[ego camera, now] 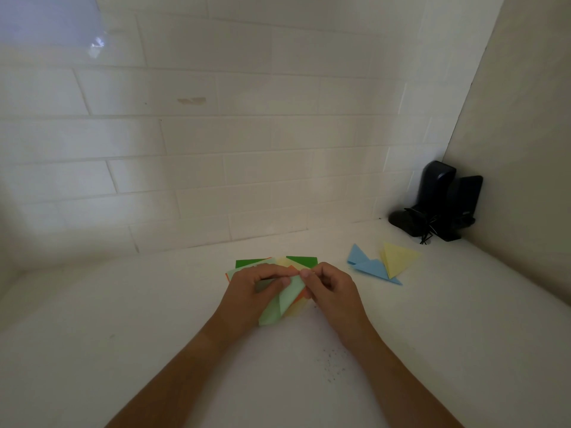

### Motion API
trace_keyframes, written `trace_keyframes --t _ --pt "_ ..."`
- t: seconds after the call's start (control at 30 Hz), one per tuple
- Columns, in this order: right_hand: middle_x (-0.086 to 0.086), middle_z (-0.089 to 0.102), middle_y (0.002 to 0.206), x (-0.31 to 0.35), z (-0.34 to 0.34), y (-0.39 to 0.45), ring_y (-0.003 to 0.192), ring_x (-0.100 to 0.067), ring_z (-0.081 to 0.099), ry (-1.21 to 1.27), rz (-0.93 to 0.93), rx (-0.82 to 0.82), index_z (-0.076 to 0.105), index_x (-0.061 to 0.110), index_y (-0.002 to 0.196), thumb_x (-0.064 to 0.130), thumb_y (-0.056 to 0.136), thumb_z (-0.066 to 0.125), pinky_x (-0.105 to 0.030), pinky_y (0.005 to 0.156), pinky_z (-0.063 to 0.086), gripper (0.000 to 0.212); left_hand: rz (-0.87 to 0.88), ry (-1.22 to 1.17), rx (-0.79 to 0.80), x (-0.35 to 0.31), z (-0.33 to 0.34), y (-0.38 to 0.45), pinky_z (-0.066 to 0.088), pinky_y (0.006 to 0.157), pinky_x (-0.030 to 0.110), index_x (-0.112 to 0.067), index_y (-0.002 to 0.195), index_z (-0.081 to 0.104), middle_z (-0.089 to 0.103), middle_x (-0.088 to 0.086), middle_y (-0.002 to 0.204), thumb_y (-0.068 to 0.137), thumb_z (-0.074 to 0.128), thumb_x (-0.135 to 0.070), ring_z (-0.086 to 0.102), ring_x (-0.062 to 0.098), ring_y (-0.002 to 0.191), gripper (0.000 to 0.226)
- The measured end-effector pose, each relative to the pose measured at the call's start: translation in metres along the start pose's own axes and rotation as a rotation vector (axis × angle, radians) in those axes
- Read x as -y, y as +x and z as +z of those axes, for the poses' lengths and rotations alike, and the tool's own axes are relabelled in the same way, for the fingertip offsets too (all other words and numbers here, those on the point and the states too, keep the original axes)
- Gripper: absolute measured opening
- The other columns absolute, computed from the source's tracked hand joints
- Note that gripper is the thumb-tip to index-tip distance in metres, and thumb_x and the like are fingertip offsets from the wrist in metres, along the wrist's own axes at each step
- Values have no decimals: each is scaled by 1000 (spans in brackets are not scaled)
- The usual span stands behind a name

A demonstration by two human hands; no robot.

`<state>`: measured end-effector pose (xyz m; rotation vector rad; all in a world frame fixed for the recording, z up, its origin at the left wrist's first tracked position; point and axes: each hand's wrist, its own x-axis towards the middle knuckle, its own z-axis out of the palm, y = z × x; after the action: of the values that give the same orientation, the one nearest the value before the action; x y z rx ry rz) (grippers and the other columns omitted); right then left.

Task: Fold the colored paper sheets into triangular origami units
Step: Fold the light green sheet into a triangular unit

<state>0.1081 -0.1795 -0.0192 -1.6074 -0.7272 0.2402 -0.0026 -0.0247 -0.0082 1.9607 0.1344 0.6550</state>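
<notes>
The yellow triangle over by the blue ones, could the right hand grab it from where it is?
Probably yes. Nothing lies on the counter between the right hand and the yellow triangle. But that hand pinches the light green paper now, so it must let go first.

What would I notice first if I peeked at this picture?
Two hands, the left hand and right hand, pinch a light green paper in the middle, over a colorful paper pile. To the right lie folded blue triangles and a yellow triangle.
</notes>
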Motion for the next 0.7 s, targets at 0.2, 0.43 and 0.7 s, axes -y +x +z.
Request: trace_keyframes --t 0.2,0.43,0.7 --pt "-1 67 68 4 -1 -2 57 -2 51 -17 -3 0 62 11 77 31 102 63 -16 58 40 32 -7 13 -2 -1 -1 0 46 86 10 -30 106 81 75 -25 101 96 70 -11 66 -2 101 24" --pt "8 64 61 3 0 0 55 -6 46 -90 8 -28 60 13 73 31 105 56 -23 59 39 36 -17 32 -2 0 -1 0 47 86 12 -28 105 82 76 -17 101 96 71 -14 67 2 100 20" --pt "1 65 66 0 1 1 57 -8 46 -96 -8 -32 61 15 75 31 104 58 -26 59 39 33 -30 14 -6 1 -2 0 45 82 12 -28 102 82 75 -15 92 95 72 -13 65 1 91 19"
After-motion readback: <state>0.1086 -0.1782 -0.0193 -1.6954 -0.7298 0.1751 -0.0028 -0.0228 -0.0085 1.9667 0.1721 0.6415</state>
